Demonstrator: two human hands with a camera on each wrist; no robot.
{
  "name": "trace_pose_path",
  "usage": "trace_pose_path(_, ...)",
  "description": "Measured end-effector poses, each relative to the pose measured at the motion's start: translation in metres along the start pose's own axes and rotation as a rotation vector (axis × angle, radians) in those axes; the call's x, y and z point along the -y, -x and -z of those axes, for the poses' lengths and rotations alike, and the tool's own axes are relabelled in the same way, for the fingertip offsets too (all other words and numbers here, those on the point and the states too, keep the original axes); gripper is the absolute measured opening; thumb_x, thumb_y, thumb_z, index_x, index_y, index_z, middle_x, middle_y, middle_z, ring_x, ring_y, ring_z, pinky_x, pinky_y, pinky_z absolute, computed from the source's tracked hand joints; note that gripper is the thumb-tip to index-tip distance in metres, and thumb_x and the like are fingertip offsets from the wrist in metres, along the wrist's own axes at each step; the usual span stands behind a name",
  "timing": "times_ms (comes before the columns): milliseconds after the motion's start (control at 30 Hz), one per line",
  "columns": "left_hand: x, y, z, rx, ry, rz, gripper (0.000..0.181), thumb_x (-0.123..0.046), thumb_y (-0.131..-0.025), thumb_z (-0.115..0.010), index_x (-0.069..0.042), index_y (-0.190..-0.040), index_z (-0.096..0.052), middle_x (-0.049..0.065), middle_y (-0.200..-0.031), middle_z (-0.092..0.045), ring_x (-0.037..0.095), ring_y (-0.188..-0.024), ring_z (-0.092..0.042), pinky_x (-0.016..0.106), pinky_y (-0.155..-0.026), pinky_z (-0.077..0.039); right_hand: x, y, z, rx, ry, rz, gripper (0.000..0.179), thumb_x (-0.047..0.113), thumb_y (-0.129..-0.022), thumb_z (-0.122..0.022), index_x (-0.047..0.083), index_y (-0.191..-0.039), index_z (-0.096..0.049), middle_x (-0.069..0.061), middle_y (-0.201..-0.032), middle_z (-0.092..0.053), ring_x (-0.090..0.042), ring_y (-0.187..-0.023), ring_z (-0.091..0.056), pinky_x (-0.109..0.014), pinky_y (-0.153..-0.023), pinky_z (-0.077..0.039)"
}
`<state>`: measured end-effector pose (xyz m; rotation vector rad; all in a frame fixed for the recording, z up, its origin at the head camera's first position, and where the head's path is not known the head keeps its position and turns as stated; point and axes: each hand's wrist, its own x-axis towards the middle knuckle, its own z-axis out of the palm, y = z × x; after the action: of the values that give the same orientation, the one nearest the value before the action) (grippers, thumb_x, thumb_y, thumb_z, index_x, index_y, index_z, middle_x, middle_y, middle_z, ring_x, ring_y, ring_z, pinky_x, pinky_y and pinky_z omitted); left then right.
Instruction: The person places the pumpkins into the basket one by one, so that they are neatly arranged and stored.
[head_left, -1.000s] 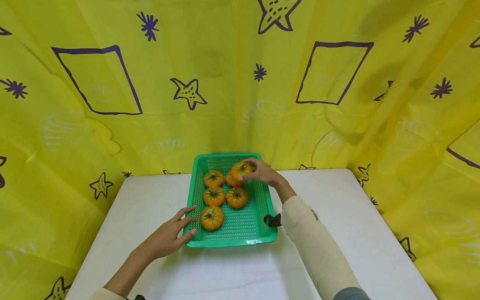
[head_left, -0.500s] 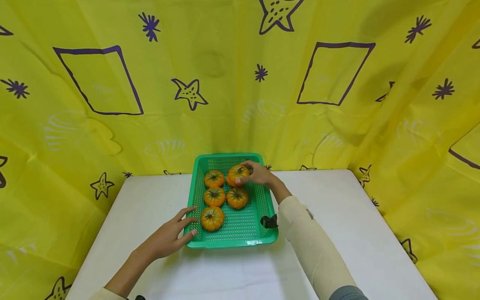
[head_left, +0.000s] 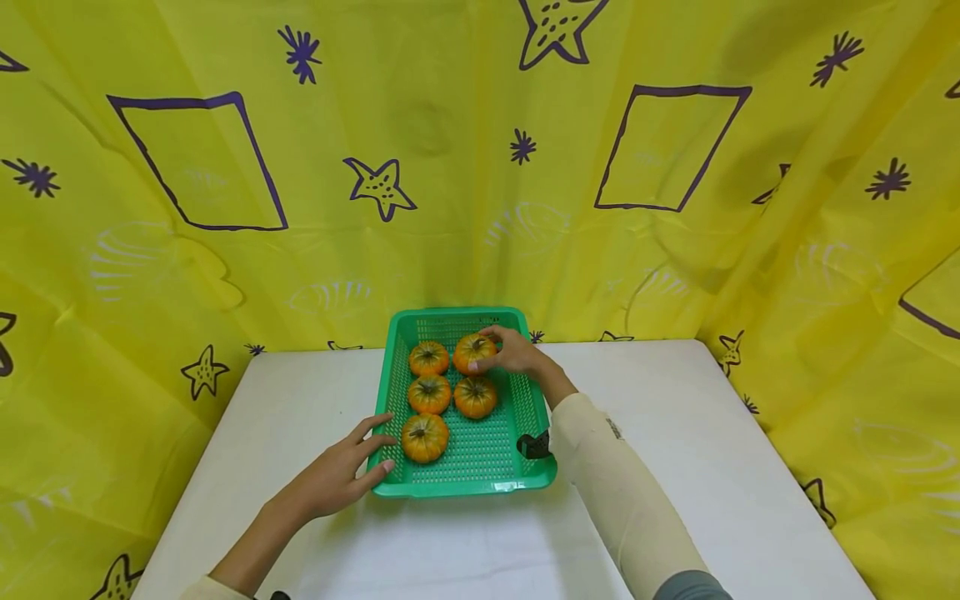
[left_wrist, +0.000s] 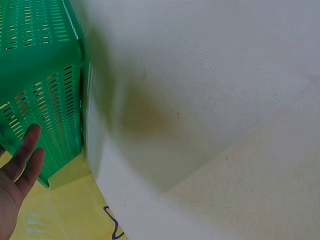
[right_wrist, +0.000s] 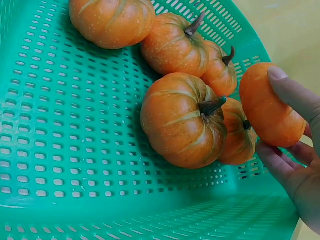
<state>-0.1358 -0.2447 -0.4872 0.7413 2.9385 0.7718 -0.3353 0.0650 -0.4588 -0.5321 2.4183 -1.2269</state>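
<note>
A green perforated plastic basket (head_left: 480,487) stands on the white table with several small orange pumpkins in it. My right hand (head_left: 516,352) holds one pumpkin (right_wrist: 270,105) between thumb and fingers at the back of the basket. Beside and partly behind it, the right wrist view shows another pumpkin (right_wrist: 237,132), which the held one covers in the head view. A larger-looking pumpkin (right_wrist: 182,120) lies nearer that camera. My left hand (head_left: 341,471) is at the basket's left side, fingers extended against its outer wall (left_wrist: 45,110).
More pumpkins line the basket's left side, the closest pumpkin (head_left: 424,437) near its front left. A white table (head_left: 637,392) extends around the basket. Behind it hangs a yellow patterned curtain (head_left: 450,258). A black piece (head_left: 534,446) juts from the right sleeve.
My right hand has brought its pumpkin slightly left and lower, covering the pumpkin beneath it in the head view. My left hand stays in place at the basket.
</note>
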Motion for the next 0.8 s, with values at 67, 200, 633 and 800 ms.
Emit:
trace_pose_path(67,0.0,-0.0002,0.0002,-0.002,-0.001,-0.001,0.038,-0.038,-0.104,-0.055,-0.012,-0.131,-0.063,0.008,-0.158,-0.038,0.035,-0.128,-0.057,0.055,-0.096,-0.052,0.0004,-0.0005,-0.0007,-0.007,0.006,-0.007,0.074,0.025,-0.088,-0.079,0.007,-0.15,-0.042,-0.021,-0.15,-0.044,-0.039,-0.135,-0.046,-0.052,-0.109,-0.043)
trace_pose_path(200,-0.0005,-0.0003,0.0005,-0.005,0.0,-0.002,0.038,-0.038,-0.104,-0.054,-0.012,-0.13,-0.063,0.008,-0.158,-0.038,0.035,-0.128,-0.058,0.055,-0.096,-0.052,0.0008,-0.0011,-0.0023,-0.012,0.034,-0.016,0.074,0.027,-0.087,-0.08,0.009,-0.148,-0.043,-0.021,-0.147,-0.046,-0.039,-0.132,-0.049,-0.053,-0.107,-0.045)
trace_pose_path(633,-0.0014,-0.0004,0.0007,-0.003,0.002,0.009,0.037,-0.036,-0.103,-0.057,-0.013,-0.131,-0.064,0.007,-0.159,-0.037,0.034,-0.129,-0.057,0.055,-0.097,-0.052,0.0037,-0.0018,-0.0064,-0.016,0.11,-0.058,0.074,0.027,-0.087,-0.081,0.008,-0.148,-0.044,-0.022,-0.148,-0.045,-0.04,-0.13,-0.05,-0.052,-0.105,-0.046)
trace_pose_path(800,-0.0017,-0.0009,0.0006,0.0,0.002,0.008,0.036,-0.035,-0.103,-0.057,-0.013,-0.131,-0.064,0.006,-0.158,-0.038,0.035,-0.128,-0.058,0.055,-0.096,-0.052,0.0026,-0.0044,-0.0072,-0.018,0.114,-0.074,0.075,0.026,-0.085,-0.082,0.007,-0.148,-0.044,-0.022,-0.151,-0.042,-0.04,-0.134,-0.047,-0.052,-0.108,-0.044)
